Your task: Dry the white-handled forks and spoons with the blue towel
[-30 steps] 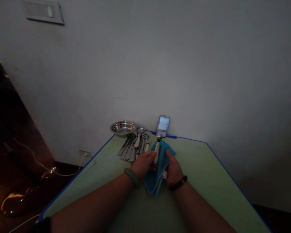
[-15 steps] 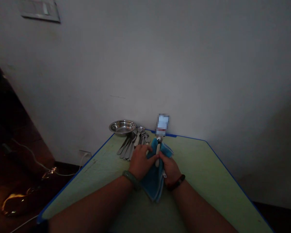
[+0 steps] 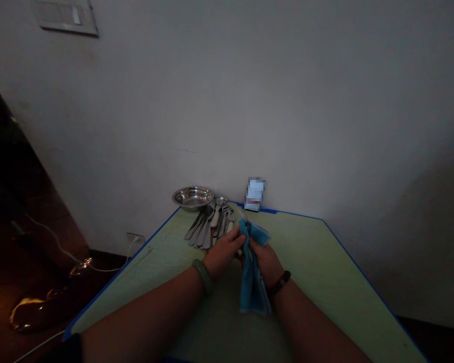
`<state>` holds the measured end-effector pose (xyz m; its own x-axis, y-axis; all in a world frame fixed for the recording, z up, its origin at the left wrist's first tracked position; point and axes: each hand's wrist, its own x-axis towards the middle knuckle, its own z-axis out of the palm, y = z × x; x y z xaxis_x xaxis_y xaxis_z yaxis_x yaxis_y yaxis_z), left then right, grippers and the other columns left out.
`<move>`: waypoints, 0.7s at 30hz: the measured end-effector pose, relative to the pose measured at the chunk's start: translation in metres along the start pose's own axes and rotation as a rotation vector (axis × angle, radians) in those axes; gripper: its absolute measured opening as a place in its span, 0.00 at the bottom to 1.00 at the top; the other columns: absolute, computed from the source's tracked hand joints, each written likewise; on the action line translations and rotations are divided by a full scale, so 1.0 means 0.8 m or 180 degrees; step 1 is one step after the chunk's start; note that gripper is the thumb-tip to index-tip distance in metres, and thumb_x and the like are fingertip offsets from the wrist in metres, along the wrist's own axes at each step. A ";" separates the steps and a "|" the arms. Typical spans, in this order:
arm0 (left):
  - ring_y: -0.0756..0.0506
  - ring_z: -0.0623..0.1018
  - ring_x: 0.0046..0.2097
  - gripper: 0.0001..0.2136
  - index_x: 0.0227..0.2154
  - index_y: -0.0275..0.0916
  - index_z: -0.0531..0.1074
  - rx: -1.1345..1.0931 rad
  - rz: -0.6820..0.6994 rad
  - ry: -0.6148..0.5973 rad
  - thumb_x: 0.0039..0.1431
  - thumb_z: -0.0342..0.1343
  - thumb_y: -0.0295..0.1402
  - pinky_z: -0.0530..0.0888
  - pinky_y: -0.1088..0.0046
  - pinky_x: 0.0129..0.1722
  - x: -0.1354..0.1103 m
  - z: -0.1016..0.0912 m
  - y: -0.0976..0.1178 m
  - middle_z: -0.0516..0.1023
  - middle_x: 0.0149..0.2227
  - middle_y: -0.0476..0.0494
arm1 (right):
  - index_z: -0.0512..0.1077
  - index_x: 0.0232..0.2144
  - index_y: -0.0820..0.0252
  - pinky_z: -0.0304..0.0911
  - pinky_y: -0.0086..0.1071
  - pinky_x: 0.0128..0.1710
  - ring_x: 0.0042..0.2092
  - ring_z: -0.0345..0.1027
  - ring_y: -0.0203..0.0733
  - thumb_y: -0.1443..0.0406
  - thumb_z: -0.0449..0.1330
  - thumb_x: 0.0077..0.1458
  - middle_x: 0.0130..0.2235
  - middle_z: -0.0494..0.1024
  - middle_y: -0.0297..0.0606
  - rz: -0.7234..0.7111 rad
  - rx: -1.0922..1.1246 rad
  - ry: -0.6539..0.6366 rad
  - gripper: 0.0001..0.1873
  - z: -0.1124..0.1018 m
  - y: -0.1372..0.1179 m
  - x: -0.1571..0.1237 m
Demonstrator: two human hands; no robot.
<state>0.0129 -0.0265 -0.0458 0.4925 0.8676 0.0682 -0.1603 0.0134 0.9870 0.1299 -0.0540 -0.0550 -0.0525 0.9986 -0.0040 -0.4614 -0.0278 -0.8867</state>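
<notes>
A blue cloth [image 3: 251,290] hangs folded between my two hands above the table. My left hand [image 3: 226,248] is closed with its thumb and fingers pressed against the cloth's left side. Gripping the cloth from the other side, my right hand [image 3: 267,261] has its thumb toward the middle. A spoon-like metal head [image 3: 242,213] sticks out above the cloth, blurred; its pale handle is now hidden by cloth and fingers. Left of my hands lies a pile of metal forks and spoons [image 3: 201,233], a few with white handles.
A round steel bowl [image 3: 192,198] stands at the table's back left corner. A phone-like device [image 3: 254,194], its screen blurred, leans on the wall [image 3: 287,101]. The pale green table [image 3: 318,282] has a blue edge. A white cable [image 3: 60,249] runs at the left.
The cloth has been wrapped around the pale handle, which showed before. My left hand has turned and its fingers have shifted on the cloth. The cloth's lower end has swung right.
</notes>
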 end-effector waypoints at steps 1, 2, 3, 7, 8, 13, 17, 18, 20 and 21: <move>0.52 0.67 0.27 0.18 0.44 0.41 0.64 0.0129 0.0001 0.0057 0.49 0.49 0.40 0.64 0.79 0.24 0.001 -0.001 -0.002 0.69 0.29 0.49 | 0.70 0.34 0.57 0.64 0.34 0.29 0.28 0.68 0.39 0.58 0.60 0.40 0.22 0.74 0.31 -0.0009 -0.0049 -0.0010 0.17 0.001 -0.001 -0.001; 0.52 0.67 0.27 0.18 0.43 0.40 0.64 0.0229 0.0015 0.0093 0.49 0.48 0.40 0.64 0.79 0.24 0.002 -0.003 -0.003 0.69 0.29 0.49 | 0.70 0.34 0.56 0.64 0.34 0.30 0.28 0.68 0.39 0.58 0.60 0.40 0.23 0.74 0.31 -0.0060 -0.0111 -0.0018 0.16 0.003 -0.001 -0.001; 0.52 0.67 0.28 0.17 0.43 0.40 0.65 0.0318 0.0045 0.0118 0.49 0.48 0.40 0.64 0.79 0.25 0.003 -0.004 -0.004 0.69 0.29 0.49 | 0.70 0.34 0.56 0.64 0.34 0.32 0.30 0.68 0.39 0.59 0.59 0.40 0.25 0.75 0.32 -0.0163 -0.0175 -0.0019 0.15 0.004 -0.002 -0.001; 0.51 0.68 0.30 0.16 0.42 0.39 0.66 0.0586 0.0103 0.0105 0.51 0.46 0.39 0.64 0.78 0.26 0.005 -0.007 -0.005 0.70 0.31 0.48 | 0.70 0.37 0.55 0.58 0.35 0.45 0.39 0.66 0.39 0.62 0.58 0.43 0.37 0.74 0.33 -0.0761 -0.0584 0.0020 0.15 0.010 -0.004 0.000; 0.51 0.68 0.30 0.16 0.42 0.39 0.65 0.0676 0.0143 0.0122 0.52 0.45 0.39 0.64 0.78 0.27 0.005 -0.006 -0.004 0.70 0.31 0.47 | 0.69 0.38 0.55 0.55 0.35 0.47 0.42 0.65 0.39 0.62 0.58 0.44 0.39 0.74 0.33 -0.0859 -0.0678 0.0034 0.15 0.010 -0.004 0.000; 0.49 0.67 0.34 0.19 0.45 0.39 0.63 0.1871 0.1040 0.1400 0.48 0.50 0.36 0.64 0.73 0.36 -0.008 0.000 0.009 0.68 0.40 0.43 | 0.69 0.38 0.55 0.50 0.38 0.50 0.46 0.63 0.41 0.62 0.58 0.42 0.42 0.73 0.34 -0.0867 -0.0864 0.0517 0.16 0.003 -0.001 0.004; 0.46 0.68 0.38 0.11 0.35 0.43 0.70 0.2694 0.1237 0.0949 0.51 0.47 0.38 0.61 0.71 0.40 -0.019 0.006 0.017 0.72 0.35 0.46 | 0.69 0.36 0.54 0.52 0.37 0.48 0.43 0.65 0.40 0.63 0.59 0.41 0.37 0.75 0.32 -0.0932 -0.0825 0.0733 0.15 -0.003 0.004 0.008; 0.46 0.69 0.37 0.11 0.34 0.43 0.70 0.2655 0.1082 0.0944 0.51 0.46 0.38 0.62 0.72 0.38 -0.019 0.007 0.017 0.72 0.34 0.46 | 0.69 0.35 0.54 0.53 0.37 0.48 0.43 0.65 0.40 0.63 0.59 0.41 0.37 0.75 0.32 -0.0942 -0.0787 0.0730 0.14 -0.004 0.005 0.008; 0.46 0.70 0.34 0.11 0.31 0.42 0.70 0.2553 0.0795 0.0994 0.50 0.47 0.40 0.63 0.72 0.34 -0.017 0.008 0.013 0.72 0.31 0.47 | 0.70 0.34 0.54 0.53 0.36 0.48 0.43 0.64 0.40 0.63 0.60 0.40 0.36 0.75 0.32 -0.0841 -0.0630 0.0685 0.14 -0.005 0.007 0.009; 0.46 0.70 0.33 0.12 0.31 0.41 0.69 0.2460 0.0699 0.1042 0.49 0.48 0.42 0.63 0.73 0.33 -0.014 0.007 0.011 0.72 0.30 0.47 | 0.69 0.34 0.54 0.53 0.36 0.48 0.44 0.64 0.40 0.63 0.60 0.40 0.37 0.75 0.32 -0.0706 -0.0490 0.0601 0.14 -0.005 0.009 0.009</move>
<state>0.0109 -0.0389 -0.0374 0.2287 0.9120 0.3406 0.4617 -0.4096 0.7868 0.1299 -0.0467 -0.0629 0.2061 0.9706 0.1244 -0.3032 0.1842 -0.9350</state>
